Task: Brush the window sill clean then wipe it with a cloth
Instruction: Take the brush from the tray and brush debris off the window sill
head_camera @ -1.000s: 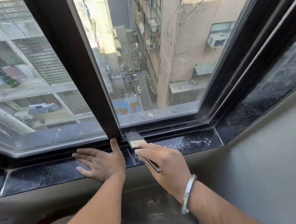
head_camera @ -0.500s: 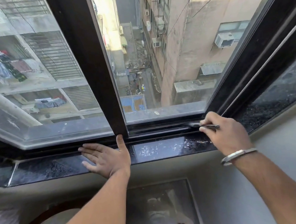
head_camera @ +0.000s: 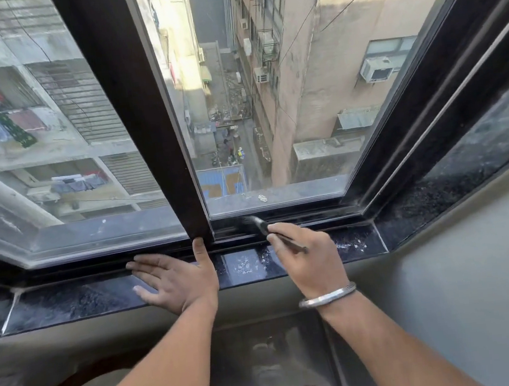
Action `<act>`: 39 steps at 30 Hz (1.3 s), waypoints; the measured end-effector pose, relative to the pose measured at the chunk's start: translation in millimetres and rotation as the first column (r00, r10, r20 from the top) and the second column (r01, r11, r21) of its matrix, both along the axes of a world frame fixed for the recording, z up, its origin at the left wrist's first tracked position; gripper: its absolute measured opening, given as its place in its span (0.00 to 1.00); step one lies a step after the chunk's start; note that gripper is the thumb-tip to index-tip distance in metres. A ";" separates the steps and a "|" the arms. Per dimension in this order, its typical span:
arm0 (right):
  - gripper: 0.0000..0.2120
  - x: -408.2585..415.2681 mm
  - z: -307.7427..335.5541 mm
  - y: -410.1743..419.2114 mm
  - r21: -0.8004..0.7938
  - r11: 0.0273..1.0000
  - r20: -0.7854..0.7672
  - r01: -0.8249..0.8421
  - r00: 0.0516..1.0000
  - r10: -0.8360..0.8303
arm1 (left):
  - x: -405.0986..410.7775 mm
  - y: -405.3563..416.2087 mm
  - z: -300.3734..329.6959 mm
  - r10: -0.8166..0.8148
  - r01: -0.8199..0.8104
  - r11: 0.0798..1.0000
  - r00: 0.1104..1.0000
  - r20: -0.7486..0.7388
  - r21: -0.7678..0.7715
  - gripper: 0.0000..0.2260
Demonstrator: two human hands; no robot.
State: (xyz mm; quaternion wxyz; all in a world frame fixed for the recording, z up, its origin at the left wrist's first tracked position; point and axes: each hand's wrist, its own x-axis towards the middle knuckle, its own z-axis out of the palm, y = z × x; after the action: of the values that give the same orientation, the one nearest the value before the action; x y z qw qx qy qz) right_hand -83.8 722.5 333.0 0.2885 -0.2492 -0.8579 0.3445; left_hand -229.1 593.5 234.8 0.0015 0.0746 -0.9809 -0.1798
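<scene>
We hold the brush pinched in our right hand, fingers closed round its thin handle, the bristles down in the dark window track at about twelve o'clock from the wrist. Our left hand lies flat and spread on the black stone sill, thumb up against the foot of the centre mullion. To do this stroke well, we judge it best to keep the bristles low in the groove and draw the grit one way, toward a corner, not flick it onto the sill. White flecks of dust lie on the polished stone between our hands and again at three o'clock of the right hand, so the sill needs brushing too. No cloth is in view. The panes look down on an alley between buildings; a grey wall runs below the sill.
</scene>
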 end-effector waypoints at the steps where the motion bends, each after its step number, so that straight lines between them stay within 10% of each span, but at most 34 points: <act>1: 0.07 7.1 -4.6 12.5 0.002 0.998 -0.004 0.067 0.998 -0.067 | 0.2 0.1 0.0 0.003 -0.003 1.000 1.000 -0.002 0.000 0.51; 8: 0.11 65.8 1.1 76.4 0.254 0.799 0.012 0.544 0.825 -0.566 | 2.0 -0.1 2.5 0.003 -0.003 1.000 1.000 -0.008 0.016 0.50; 25: 0.18 48.7 10.3 47.5 0.356 0.864 0.276 0.356 0.843 -0.462 | 0.9 1.0 5.3 0.012 -0.011 0.997 1.000 -0.017 0.080 0.50; 39: 0.24 58.4 3.0 17.3 0.452 0.818 0.144 0.356 0.876 -0.460 | 0.6 2.0 7.6 0.011 -0.009 0.996 0.999 -0.031 0.086 0.50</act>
State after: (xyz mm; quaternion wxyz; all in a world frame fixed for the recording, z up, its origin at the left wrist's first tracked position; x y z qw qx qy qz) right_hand -25.5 739.8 336.0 0.2931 -0.4026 -0.8656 0.0518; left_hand -228.4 595.5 242.4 0.0148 0.0766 -0.9717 -0.2228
